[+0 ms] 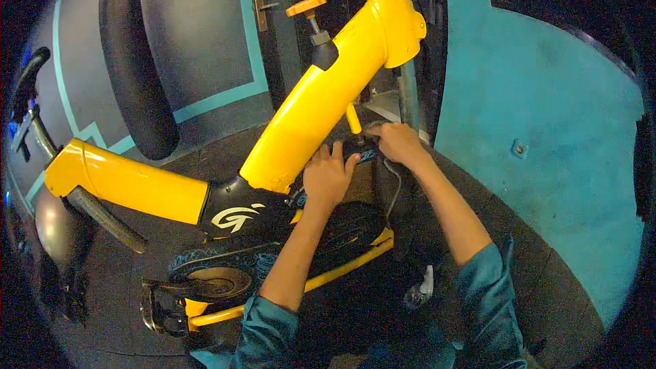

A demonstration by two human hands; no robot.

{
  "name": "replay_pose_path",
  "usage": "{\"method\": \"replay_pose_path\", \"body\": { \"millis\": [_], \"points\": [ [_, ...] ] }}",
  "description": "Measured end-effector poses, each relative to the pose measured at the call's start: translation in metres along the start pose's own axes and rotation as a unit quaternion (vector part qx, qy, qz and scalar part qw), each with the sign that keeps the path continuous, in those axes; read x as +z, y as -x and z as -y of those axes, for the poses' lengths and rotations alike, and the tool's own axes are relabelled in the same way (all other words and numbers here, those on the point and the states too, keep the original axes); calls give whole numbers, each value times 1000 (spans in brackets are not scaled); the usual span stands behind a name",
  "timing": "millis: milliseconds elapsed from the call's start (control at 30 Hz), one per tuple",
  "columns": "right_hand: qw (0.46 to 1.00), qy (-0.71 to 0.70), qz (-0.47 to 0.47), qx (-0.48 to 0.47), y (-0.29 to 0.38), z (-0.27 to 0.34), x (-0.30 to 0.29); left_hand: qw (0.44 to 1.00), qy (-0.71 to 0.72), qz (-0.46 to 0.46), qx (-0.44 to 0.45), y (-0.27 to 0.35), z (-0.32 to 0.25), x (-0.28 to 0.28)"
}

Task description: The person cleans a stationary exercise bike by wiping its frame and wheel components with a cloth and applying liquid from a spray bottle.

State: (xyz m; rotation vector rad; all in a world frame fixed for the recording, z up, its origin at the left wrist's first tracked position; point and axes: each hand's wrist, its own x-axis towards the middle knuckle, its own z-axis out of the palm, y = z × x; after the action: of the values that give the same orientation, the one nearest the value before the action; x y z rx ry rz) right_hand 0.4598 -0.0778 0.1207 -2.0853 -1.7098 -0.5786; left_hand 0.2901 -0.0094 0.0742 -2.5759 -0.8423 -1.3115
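A yellow and black stationary exercise bike with a thick tubular frame [312, 118] stands before me, tilted in the view. My left hand [328, 174] lies against a dark part with blue marks, just under the yellow tube, thumb and fingers spread. Beyond it, my right hand [397, 143] reaches beside a short yellow stub [353, 118], its fingertips bent at a small dark fitting; whether they grip it is unclear. A thin grey cable [397, 189] hangs below my right hand. An orange adjustment knob [306, 6] stands out from the tube's upper side.
A pedal [164, 310] and crank sit at the lower left. A black punching bag [136, 61] hangs behind the bike. A turquoise wall [538, 113] with a socket is at the right, a door handle [264, 7] at the back. A clear and white object [423, 287] lies low down.
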Motion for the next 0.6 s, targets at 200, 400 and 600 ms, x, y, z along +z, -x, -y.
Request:
{"method": "replay_pose_path", "body": {
  "millis": [200,400,600],
  "points": [
    [997,70,15,35,10,15,-4,999,17,-24,20,1,10,0],
    [999,32,-23,-29,33,20,-11,1000,23,-17,12,3,7,-2],
    [996,84,5,-21,-2,4,3,1000,7,-21,13,2,3,-1]
  ]
}}
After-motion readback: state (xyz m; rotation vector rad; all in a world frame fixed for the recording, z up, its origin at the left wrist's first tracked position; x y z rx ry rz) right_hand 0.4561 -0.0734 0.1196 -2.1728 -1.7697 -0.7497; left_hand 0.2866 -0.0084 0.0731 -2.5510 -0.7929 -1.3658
